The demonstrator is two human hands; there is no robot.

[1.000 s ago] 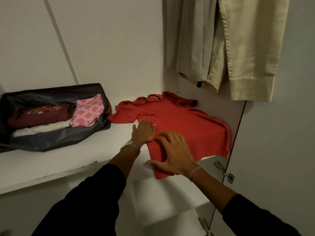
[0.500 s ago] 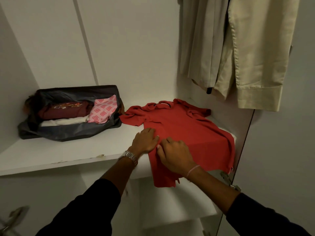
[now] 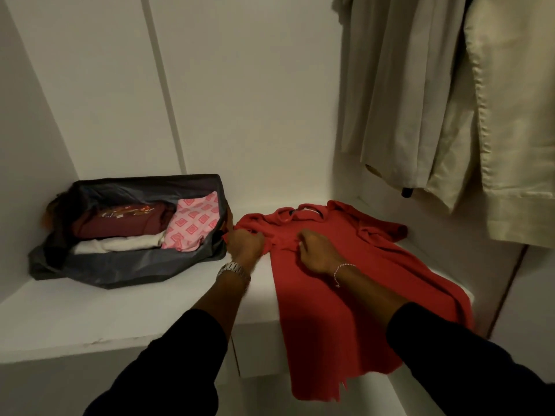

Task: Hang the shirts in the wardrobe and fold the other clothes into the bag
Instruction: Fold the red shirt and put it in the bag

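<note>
Red top (image 3: 354,283) lay spread flat on white shelf (image 3: 120,313), collar toward back wall, hem draped over front edge and hanging loose. Left hand (image 3: 244,244) sat at left sleeve just beside the bag, fingers curled round a bunch of sleeve cloth. Right hand (image 3: 315,253) rested on chest area below collar, fingertips bent and apparently pinching a small ridge of fabric; full extent of that pinch could not be told from this angle. Dark bag (image 3: 135,265) stood open at left on same shelf, holding maroon garment (image 3: 120,223), white garment (image 3: 120,244) and pink patterned cloth (image 3: 192,226), all folded. Pale shirts (image 3: 450,100) hung from above at right, clear of the top. Handling, as judged: knit cloth soft, light, limp, no stiffness to hold a crease unaided; likely to sag, bunch and slide on smooth painted shelf, more so with hem overhanging. Best taken at sleeve end and shoulder seam for inward sleeve fold, then at hem corners for lengthwise fold; pressed flat with palm after each fold to set it. Not fragile; firm grip acceptable. Lifted by one point only, would collapse and lose folds. Supported from beneath with both hands for transfer into remaining space of the bag.
</note>
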